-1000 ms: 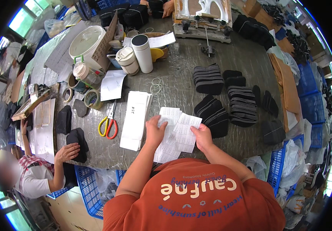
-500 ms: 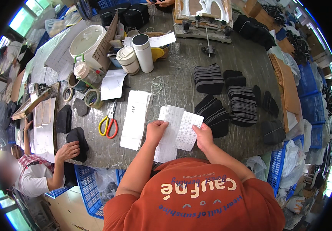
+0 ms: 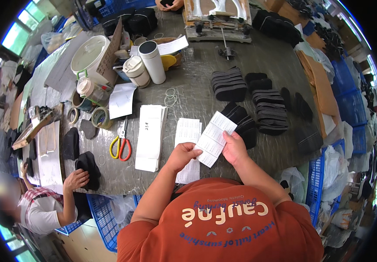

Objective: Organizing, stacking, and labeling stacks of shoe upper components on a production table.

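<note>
A white printed label sheet [image 3: 216, 139], divided into several boxes, is held tilted between my two hands above the table. My left hand [image 3: 183, 156] pinches its lower left edge with thumb and fingers. At the opposite side, my right hand [image 3: 234, 148] grips the sheet with the thumb on top. Partly under my left hand lies another printed label sheet [image 3: 187, 131]. Left of it is a stack of white paper strips [image 3: 150, 139], then scissors [image 3: 122, 148] with one yellow and one red handle. Behind the held sheet sits a stack of black pads [image 3: 243, 124], partly covered.
More stacks of black pads [image 3: 270, 112] stand to the right. A white tumbler [image 3: 152, 61], a lidded cup [image 3: 136, 72] and tape rolls [image 3: 101, 117] are at the back left. A co-worker's hand [image 3: 77, 179] touches black pads at the left edge. Blue crates [image 3: 105, 218] stand below.
The held label sheet has turned clockwise and come away from the other sheet, which now lies apart. My left hand has moved down and right to its edge. The whole view has shifted slightly.
</note>
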A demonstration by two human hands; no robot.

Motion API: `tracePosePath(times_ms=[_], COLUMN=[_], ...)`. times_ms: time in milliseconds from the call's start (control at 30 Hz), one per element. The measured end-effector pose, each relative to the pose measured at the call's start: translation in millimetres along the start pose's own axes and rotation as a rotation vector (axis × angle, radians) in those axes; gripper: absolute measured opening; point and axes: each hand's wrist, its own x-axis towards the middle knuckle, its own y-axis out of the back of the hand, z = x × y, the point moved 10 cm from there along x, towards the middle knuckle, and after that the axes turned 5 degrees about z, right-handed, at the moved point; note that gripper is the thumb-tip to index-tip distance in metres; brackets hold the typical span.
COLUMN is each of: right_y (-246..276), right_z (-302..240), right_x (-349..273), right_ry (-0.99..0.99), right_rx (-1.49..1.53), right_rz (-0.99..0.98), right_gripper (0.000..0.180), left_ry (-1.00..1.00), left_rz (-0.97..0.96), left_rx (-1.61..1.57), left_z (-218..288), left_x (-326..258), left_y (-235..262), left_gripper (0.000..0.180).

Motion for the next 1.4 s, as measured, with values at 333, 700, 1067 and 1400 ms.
tracePosePath(times_ms=[333, 700, 1067, 1400], right_y=[16, 169, 117, 111], right_z=[-21, -55, -105, -95], right_x=[-40, -45, -15, -6], right_ry=[0.195, 0.430, 0.738, 0.787], right_rx=[-0.225, -0.530, -1.276, -1.171], right_rz=[0.036, 0.533, 0.397, 0.219], right_gripper=[0.023, 0.012, 0.077, 0.090], left_ry=[-0.123, -0.127, -0.583, -0.617], left_rz=[-0.021, 0.390, 0.726, 0.292], left_rx=[0.116, 0.029, 1.186, 1.305], left_z=[24, -1, 56, 53], left_x=[6, 16, 19, 53], left_y=[-27, 49, 11, -135], left_gripper=[0.014, 0.013, 0.034, 0.044])
